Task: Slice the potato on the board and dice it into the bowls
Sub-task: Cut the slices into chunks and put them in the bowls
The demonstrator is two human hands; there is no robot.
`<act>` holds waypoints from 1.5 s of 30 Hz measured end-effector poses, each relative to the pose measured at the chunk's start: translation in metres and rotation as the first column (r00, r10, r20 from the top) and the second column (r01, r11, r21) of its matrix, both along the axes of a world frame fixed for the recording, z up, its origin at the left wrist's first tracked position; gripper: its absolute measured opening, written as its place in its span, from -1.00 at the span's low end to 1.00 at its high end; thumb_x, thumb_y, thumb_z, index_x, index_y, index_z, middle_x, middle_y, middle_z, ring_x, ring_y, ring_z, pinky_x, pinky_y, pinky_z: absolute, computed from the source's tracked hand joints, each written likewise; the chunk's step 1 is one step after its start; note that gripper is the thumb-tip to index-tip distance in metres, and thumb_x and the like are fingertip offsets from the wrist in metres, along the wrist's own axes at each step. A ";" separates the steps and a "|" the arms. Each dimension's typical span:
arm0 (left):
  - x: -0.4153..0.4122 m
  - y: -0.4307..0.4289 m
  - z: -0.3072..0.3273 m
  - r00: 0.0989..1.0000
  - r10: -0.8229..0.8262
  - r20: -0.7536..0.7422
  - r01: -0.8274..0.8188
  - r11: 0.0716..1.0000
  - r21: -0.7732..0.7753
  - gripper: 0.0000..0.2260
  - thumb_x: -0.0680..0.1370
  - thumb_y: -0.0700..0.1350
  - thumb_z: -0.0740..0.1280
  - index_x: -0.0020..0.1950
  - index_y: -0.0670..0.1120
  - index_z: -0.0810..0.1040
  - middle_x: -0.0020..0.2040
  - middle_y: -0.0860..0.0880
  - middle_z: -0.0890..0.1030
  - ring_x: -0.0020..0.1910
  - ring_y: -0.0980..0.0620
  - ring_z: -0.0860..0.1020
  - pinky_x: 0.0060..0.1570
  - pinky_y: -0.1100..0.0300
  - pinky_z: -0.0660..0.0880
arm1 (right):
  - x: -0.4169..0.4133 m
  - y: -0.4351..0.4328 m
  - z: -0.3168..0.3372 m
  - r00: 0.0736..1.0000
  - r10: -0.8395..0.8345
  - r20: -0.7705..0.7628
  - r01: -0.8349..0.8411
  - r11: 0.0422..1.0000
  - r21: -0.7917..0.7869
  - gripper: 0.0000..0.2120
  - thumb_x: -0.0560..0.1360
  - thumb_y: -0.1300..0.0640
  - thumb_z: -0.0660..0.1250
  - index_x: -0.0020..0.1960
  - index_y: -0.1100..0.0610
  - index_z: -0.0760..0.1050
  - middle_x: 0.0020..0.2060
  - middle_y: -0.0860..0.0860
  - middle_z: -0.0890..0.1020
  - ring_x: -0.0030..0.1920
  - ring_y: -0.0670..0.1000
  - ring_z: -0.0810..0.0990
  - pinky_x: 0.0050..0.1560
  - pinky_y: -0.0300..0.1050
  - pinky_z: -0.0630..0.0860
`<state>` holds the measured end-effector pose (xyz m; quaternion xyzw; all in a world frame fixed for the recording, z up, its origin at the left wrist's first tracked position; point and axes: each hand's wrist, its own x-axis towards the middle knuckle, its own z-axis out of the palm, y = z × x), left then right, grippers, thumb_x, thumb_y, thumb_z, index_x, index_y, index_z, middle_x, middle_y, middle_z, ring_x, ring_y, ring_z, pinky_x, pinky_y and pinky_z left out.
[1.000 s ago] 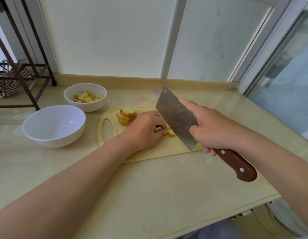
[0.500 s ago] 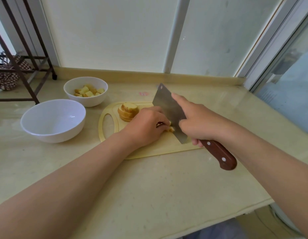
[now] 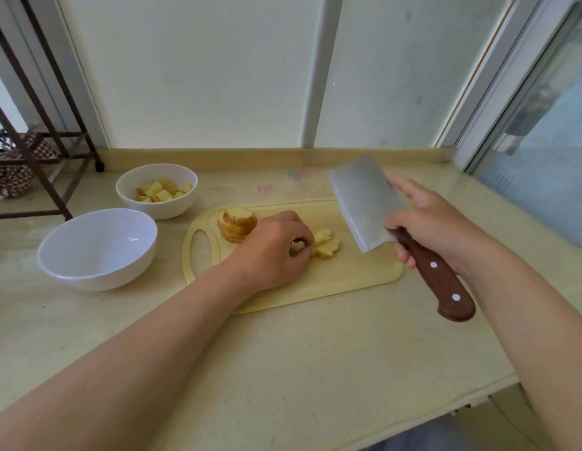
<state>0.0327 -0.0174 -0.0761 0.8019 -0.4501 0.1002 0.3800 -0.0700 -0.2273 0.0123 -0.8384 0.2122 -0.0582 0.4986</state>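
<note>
A pale yellow cutting board [image 3: 348, 278] lies on the counter. A stack of potato slices [image 3: 236, 223] sits at its far left. My left hand [image 3: 273, 247] curls its fingers on cut potato pieces [image 3: 327, 247] in the board's middle. My right hand [image 3: 426, 222] grips a cleaver [image 3: 364, 203] by its brown wooden handle, the blade lifted above the board's right end, apart from the potato. A small white bowl [image 3: 185, 208] behind the board holds potato dice [image 3: 161, 190]. A larger white bowl [image 3: 97, 249] stands bare inside to the left.
A dark metal rack [image 3: 38, 148] stands at the far left with a patterned cloth bag [image 3: 12, 172] on it. A wall and window frames close off the back and right. The counter's front edge [image 3: 413, 424] runs close to me.
The cleaver was down on the potato beside my left hand; now my right hand has lifted it up and to the right. Cut pieces now show by my left fingers.
</note>
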 end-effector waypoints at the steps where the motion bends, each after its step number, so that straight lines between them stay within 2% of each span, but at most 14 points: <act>1: -0.001 0.000 0.001 1.000 0.009 -0.003 -0.009 1.000 0.003 -0.87 0.44 -0.17 0.46 -0.03 -0.11 0.66 -0.09 0.04 0.55 -0.18 0.12 0.52 -0.15 0.36 0.41 | -0.005 -0.006 -0.007 1.000 -0.021 -0.005 0.022 0.999 0.033 -0.28 0.55 0.41 0.22 0.54 -0.21 0.32 -0.47 0.08 0.57 -0.54 0.09 0.52 -0.56 -0.13 0.45; 3: -0.002 0.000 0.003 0.999 0.024 -0.025 -0.023 0.999 0.033 -0.74 0.44 -0.08 0.45 0.10 -0.08 0.59 -0.01 0.05 0.53 -0.04 0.10 0.50 -0.05 0.36 0.39 | -0.013 -0.016 -0.020 0.998 -0.067 -0.023 0.068 0.995 0.074 -0.28 0.56 0.41 0.25 0.55 -0.20 0.32 -0.49 0.09 0.59 -0.52 0.08 0.54 -0.56 -0.11 0.47; 7: -0.003 0.002 0.005 0.999 0.023 -0.037 -0.018 0.989 0.145 -0.54 0.45 0.02 0.45 0.32 -0.06 0.51 0.18 0.04 0.52 0.13 0.08 0.49 0.19 0.21 0.43 | -0.023 -0.024 -0.037 0.995 -0.073 -0.072 0.077 0.996 0.051 -0.27 0.55 0.39 0.27 0.56 -0.21 0.32 -0.41 0.15 0.56 -0.50 0.07 0.53 -0.54 -0.11 0.49; 11: -0.001 0.003 0.008 0.998 0.046 -0.040 -0.037 0.982 0.186 -0.54 0.49 0.01 0.46 0.37 -0.06 0.52 0.18 0.00 0.61 0.08 0.05 0.56 0.16 0.13 0.50 | -0.021 -0.014 -0.041 0.995 0.004 -0.099 -0.010 0.998 -0.063 -0.32 0.53 0.38 0.25 0.47 -0.23 0.34 -0.40 0.11 0.56 -0.53 0.08 0.49 -0.55 -0.13 0.47; 15: -0.001 0.002 0.009 0.988 0.063 -0.140 -0.042 0.987 0.152 -0.61 0.49 -0.05 0.48 0.31 -0.02 0.58 0.09 0.03 0.66 0.00 0.10 0.59 0.11 0.10 0.54 | -0.017 0.004 -0.040 0.978 0.104 -0.183 -0.156 0.942 -0.298 -0.46 0.58 0.16 0.27 0.49 -0.22 0.34 -0.06 -0.08 0.65 -0.54 0.05 0.60 -0.47 -0.12 0.55; 18: -0.001 0.002 0.007 0.988 0.067 -0.142 -0.047 0.989 0.137 -0.62 0.49 -0.06 0.49 0.30 -0.02 0.59 0.08 0.03 0.67 -0.04 0.17 0.58 0.05 0.35 0.50 | -0.017 0.016 -0.039 0.955 0.167 -0.245 -0.254 0.888 -0.384 -0.44 0.63 0.04 0.26 0.58 -0.23 0.24 0.13 -0.10 0.58 -0.50 0.07 0.66 -0.39 -0.13 0.61; 21: 0.000 0.001 0.006 0.988 0.072 -0.135 -0.056 0.991 0.118 -0.62 0.47 -0.05 0.50 0.27 -0.03 0.61 0.07 0.03 0.68 -0.08 0.22 0.56 -0.06 0.57 0.38 | -0.017 0.021 -0.040 0.943 0.202 -0.263 -0.293 0.879 -0.375 -0.41 0.65 0.01 0.25 0.62 -0.22 0.17 0.19 -0.10 0.56 -0.49 0.06 0.66 -0.45 -0.16 0.54; 23: 0.000 0.000 0.006 0.987 0.075 -0.142 -0.060 0.992 0.108 -0.62 0.46 -0.04 0.51 0.26 -0.03 0.62 0.06 0.03 0.68 -0.08 0.22 0.55 -0.06 0.57 0.36 | -0.018 0.021 -0.042 0.950 0.202 -0.236 -0.276 0.901 -0.336 -0.42 0.64 0.03 0.26 0.61 -0.23 0.19 0.11 -0.10 0.62 -0.52 0.04 0.63 -0.50 -0.19 0.48; 27: -0.001 -0.001 0.008 0.984 0.079 -0.157 -0.063 0.993 0.104 -0.63 0.46 -0.02 0.51 0.25 -0.02 0.63 0.04 0.05 0.67 -0.12 0.21 0.55 -0.08 0.56 0.38 | -0.018 0.022 -0.047 0.969 0.190 -0.155 -0.217 0.959 -0.184 -0.49 0.64 0.12 0.30 0.54 -0.18 0.30 -0.25 0.00 0.66 -0.56 0.03 0.52 -0.53 -0.22 0.42; 30: -0.002 -0.002 0.011 0.980 0.093 -0.178 -0.076 0.992 0.098 -0.64 0.47 0.01 0.50 0.25 0.00 0.63 0.06 0.08 0.67 -0.09 0.21 0.56 -0.05 0.43 0.44 | -0.019 0.020 -0.048 0.980 0.166 -0.107 -0.174 0.982 -0.069 -0.49 0.64 0.16 0.31 0.53 -0.16 0.34 -0.36 0.07 0.63 -0.57 0.08 0.49 -0.48 -0.21 0.43; 36: -0.009 -0.003 0.024 0.982 0.123 -0.145 -0.105 0.986 0.128 -0.61 0.50 0.01 0.46 0.32 0.02 0.57 -0.01 0.15 0.59 -0.02 0.19 0.51 0.06 0.33 0.39 | -0.017 0.016 -0.047 0.987 0.146 -0.067 -0.139 0.985 0.102 -0.51 0.64 0.24 0.30 0.51 -0.08 0.38 -0.45 0.08 0.57 -0.60 0.08 0.44 -0.51 -0.21 0.40; 39: -0.005 0.002 0.036 0.984 0.063 -0.165 -0.044 0.992 0.116 -0.60 0.52 -0.06 0.43 0.36 0.02 0.54 0.05 0.24 0.61 0.06 0.24 0.54 0.13 0.42 0.39 | -0.009 0.018 -0.040 0.991 0.132 -0.034 -0.124 0.975 0.187 -0.52 0.63 0.30 0.28 0.48 -0.05 0.42 -0.38 0.14 0.58 -0.63 0.07 0.42 -0.57 -0.24 0.35; 41: 0.004 0.012 0.052 0.979 0.049 -0.200 -0.029 0.994 0.102 -0.56 0.53 -0.15 0.40 0.41 0.03 0.48 0.06 0.30 0.58 0.09 0.30 0.51 0.07 0.52 0.33 | 0.000 0.023 -0.030 0.991 0.136 -0.010 -0.131 0.969 0.210 -0.54 0.62 0.31 0.26 0.44 -0.07 0.44 -0.37 0.16 0.57 -0.63 0.06 0.41 -0.59 -0.25 0.34; 45: 0.025 0.047 0.093 0.957 0.198 -0.210 -0.206 0.978 -0.017 -0.55 0.55 -0.19 0.32 0.42 0.08 0.43 0.15 0.23 0.61 0.14 0.33 0.52 0.14 0.37 0.43 | 0.029 0.043 -0.005 0.982 0.184 0.050 -0.191 0.951 0.242 -0.53 0.61 0.33 0.21 0.41 -0.07 0.43 -0.51 0.08 0.48 -0.62 0.06 0.39 -0.59 -0.25 0.31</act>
